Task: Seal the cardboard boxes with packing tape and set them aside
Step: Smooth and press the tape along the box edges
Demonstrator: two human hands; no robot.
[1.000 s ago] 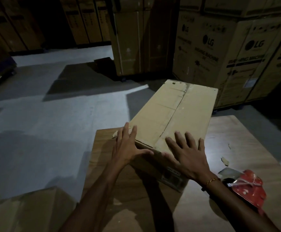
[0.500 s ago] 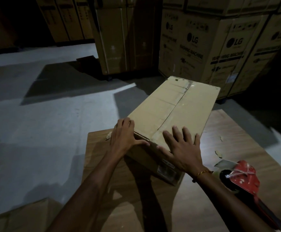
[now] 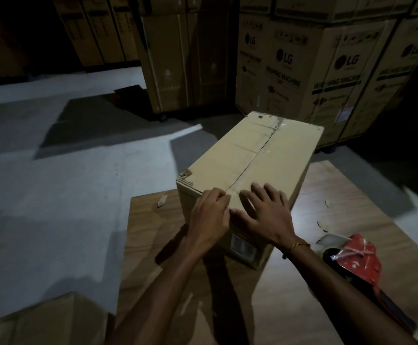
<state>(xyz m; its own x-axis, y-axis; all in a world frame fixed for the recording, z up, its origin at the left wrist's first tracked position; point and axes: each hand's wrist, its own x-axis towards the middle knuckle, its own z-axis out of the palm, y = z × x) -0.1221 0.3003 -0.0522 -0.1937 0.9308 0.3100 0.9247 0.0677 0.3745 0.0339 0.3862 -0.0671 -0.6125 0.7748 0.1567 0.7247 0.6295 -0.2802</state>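
Note:
A long brown cardboard box [image 3: 260, 155] lies on a low wooden table [image 3: 153, 235], its top flaps closed along a centre seam with clear tape near the far end. My left hand [image 3: 209, 217] rests on the box's near top edge, fingers bent over the seam. Beside it my right hand [image 3: 265, 215] lies flat with spread fingers on the near end of the top. A red tape dispenser [image 3: 354, 257] sits on the table to the right, behind my right wrist.
Tall stacks of large printed cartons [image 3: 327, 66] stand behind and to the right. Grey concrete floor [image 3: 66, 183] spreads to the left. Another cardboard box [image 3: 41, 319] shows at the bottom left. Small cardboard scraps [image 3: 162, 201] lie on the table.
Both hands have come together at the middle of the box's near edge, over the seam. The left hand moved right from the near left corner. The box has turned slightly.

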